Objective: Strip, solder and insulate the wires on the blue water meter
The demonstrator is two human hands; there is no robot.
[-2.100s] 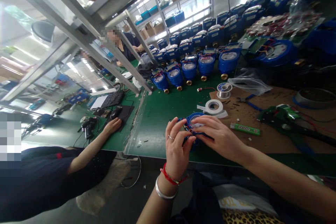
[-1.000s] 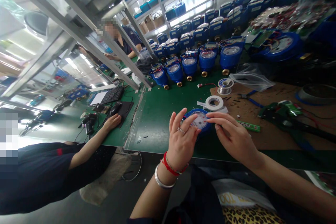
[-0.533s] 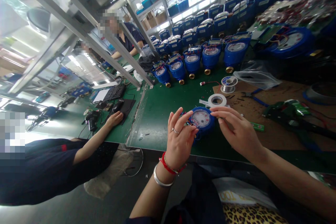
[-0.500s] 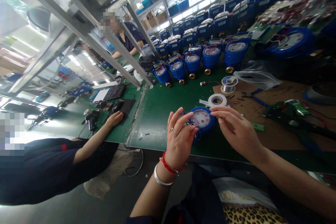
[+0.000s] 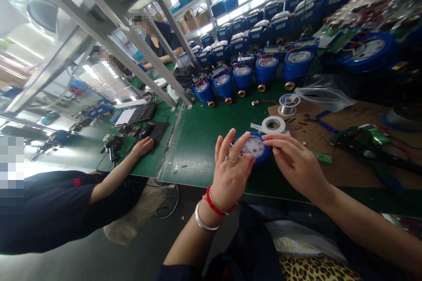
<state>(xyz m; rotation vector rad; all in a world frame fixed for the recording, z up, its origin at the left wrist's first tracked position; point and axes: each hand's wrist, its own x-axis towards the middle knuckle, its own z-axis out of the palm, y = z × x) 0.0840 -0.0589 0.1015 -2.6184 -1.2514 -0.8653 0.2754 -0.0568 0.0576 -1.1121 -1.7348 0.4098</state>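
A blue water meter [image 5: 257,144] with a round pale dial lies on the green bench in front of me, partly hidden by my fingers. Over its left side is my left hand [image 5: 231,175], thumb and index finger pinched together, the other fingers raised. Whatever small thing that pinch holds is hidden. My right hand [image 5: 299,166] is at the meter's right rim, its thumb and fingertips drawn close together. I cannot make out what lies between them. Just behind the meter sits a roll of white tape [image 5: 273,124], its loose end pointing left.
Rows of blue meters [image 5: 243,78] with brass fittings line the back. A solder spool [image 5: 289,104], blue-handled pliers [image 5: 325,123] and a clear plastic bag [image 5: 326,94] are at right. A co-worker's hand [image 5: 143,145] rests by a mouse at left. Metal shelf posts [image 5: 165,77] slant across.
My left hand has shifted slightly right over the meter, covering more of its left side. My right hand has barely moved, its fingertips still at the rim.
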